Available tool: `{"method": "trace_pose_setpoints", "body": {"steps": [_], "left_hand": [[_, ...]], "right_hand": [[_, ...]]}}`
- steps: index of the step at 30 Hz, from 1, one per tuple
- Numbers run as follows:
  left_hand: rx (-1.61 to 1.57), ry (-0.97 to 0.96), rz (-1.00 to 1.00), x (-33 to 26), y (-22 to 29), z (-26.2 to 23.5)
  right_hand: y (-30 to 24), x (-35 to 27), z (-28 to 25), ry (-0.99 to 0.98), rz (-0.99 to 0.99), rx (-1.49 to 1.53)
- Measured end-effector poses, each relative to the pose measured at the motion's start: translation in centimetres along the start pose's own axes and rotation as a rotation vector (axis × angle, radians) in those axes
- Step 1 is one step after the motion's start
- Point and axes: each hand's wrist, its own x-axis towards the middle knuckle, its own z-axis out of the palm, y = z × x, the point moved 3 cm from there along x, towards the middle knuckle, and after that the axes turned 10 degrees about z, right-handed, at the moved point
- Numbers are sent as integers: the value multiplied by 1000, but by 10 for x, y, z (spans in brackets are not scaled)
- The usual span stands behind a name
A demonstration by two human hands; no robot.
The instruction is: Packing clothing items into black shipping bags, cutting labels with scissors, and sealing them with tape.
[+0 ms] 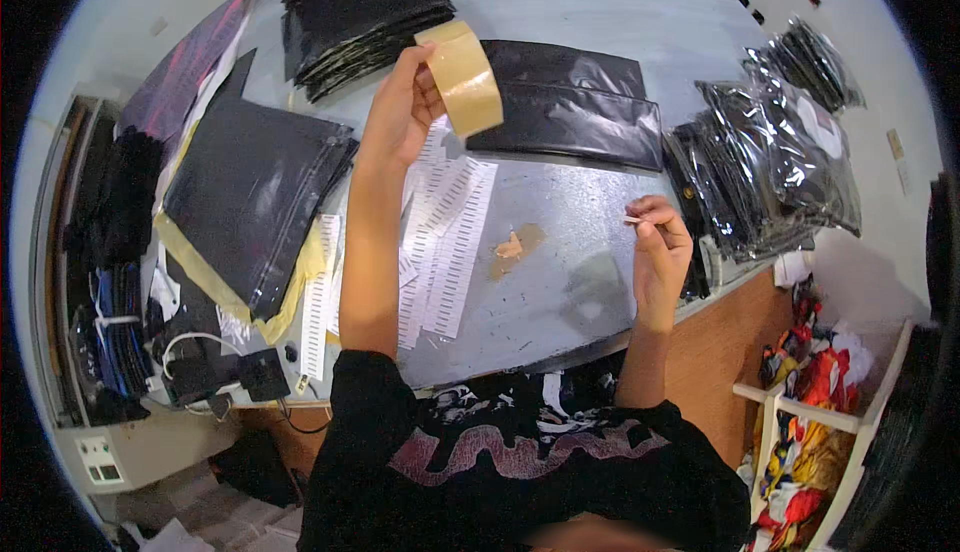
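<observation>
My left hand [408, 107] is raised over the table, its fingers closed on a wide roll of tan packing tape [462, 77]. Just beyond and to the right of the roll lies a folded black plastic package [570, 122], glossy on its near part. On the right, my right hand [662, 242] is pinched near the table's front edge. A small pale scrap [632, 219] sticks out between its thumb and fingertips; what it is I cannot make out. White sheets [450, 242] with rows of short dark marks lie under and beside my left forearm.
Black packages are stacked [370, 22] at the back left. Clear-wrapped dark packages [780, 162] pile up on the right. A large black plastic bag [260, 182] lies left, over yellowish sheeting. A black power adapter [263, 375] sits at the front left. A wooden rack [810, 407] holds colourful cloth.
</observation>
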Motion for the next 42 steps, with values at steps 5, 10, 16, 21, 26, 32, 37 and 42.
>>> {"method": "trace_pose_setpoints", "body": {"steps": [5,10,16,21,26,32,37,42], "left_hand": [[-6,-234,-183,-36,-19,56],[1,-401,-385,-68,-50,90],[134,-542,-460,-62,-57,85],[342,-907,-429,-65,-43,76],[244,-1170,-651,-74,-45,66],[222,-1372,-764,-66,-56,63],[319,-1284,-471,-53,-54,64],[540,-510,-156,-33,-33,36]], "right_hand": [[-17,5,25,-169,-92,-32],[-14,1,27,-258,-142,-79],[-27,17,-20,-39,-142,60],[-52,65,14,12,-296,-264],[-11,64,43,-462,138,-212],[13,35,35,-368,283,-208],[10,14,23,-129,192,-323],[-1,-11,25,-135,202,-338]]}}
